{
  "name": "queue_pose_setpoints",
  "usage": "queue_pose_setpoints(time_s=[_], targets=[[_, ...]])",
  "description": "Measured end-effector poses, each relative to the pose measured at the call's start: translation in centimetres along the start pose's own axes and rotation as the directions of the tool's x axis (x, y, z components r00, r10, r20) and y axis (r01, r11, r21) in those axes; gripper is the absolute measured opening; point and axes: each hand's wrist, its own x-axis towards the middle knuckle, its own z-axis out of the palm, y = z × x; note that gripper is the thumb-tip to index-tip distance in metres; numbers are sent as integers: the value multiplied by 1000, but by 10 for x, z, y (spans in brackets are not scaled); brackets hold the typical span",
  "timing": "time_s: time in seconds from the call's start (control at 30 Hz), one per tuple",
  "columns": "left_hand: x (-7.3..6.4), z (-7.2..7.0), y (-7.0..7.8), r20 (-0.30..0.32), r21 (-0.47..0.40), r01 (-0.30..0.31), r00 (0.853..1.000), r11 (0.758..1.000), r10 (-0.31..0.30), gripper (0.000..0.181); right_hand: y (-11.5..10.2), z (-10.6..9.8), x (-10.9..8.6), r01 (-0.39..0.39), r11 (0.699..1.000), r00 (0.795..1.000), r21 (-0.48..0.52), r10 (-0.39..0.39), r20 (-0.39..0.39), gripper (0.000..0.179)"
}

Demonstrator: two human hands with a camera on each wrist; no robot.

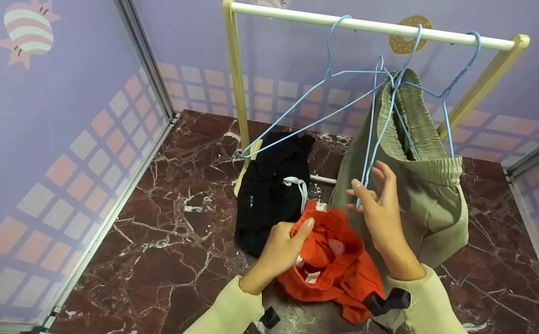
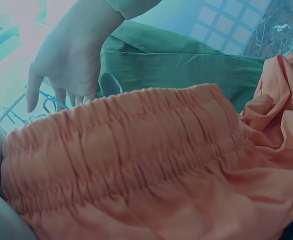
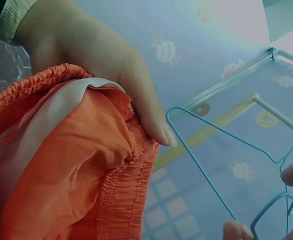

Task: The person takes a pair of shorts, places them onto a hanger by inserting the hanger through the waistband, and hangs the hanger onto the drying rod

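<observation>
Red elastic-waist shorts (image 1: pixel 297 290) hang from my left hand (image 1: pixel 278 248), whose thumb and fingers grip the edge of the waistband. The waistband stands open toward me, showing a white tag inside. My right hand (image 1: pixel 385 215) is just right of the shorts, its bent fingers and thumb around the lower end of a blue wire hanger (image 1: pixel 409 59). That hanger's hook is on the rail, and its body swings down toward me. In the left wrist view, the shorts' gathered waistband (image 2: pixel 136 145) fills the foreground. Waistband and thumb show close up in the right wrist view.
A white rail (image 1: pixel 288 15) on wooden posts spans the back. Olive trousers (image 1: pixel 431 204) hang at its right, close to my right hand. Another blue hanger (image 1: pixel 292 109) hangs at left. Black clothing (image 1: pixel 269 199) with a white drawstring is below it. Patterned walls enclose the marble floor (image 1: pixel 167 250).
</observation>
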Motion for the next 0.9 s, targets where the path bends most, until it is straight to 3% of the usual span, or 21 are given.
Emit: queue_pose_setpoints(time_s=[0.47,0.9], targets=[[-1,0,0,12,-14,-25,1000,1000,25,57,-4,-2,12,-88,996,996,0,88,-18,46],[0,0,0,18,1,-37,999,999,37,57,-6,-6,24,-183,978,983,95,184,-1,50]])
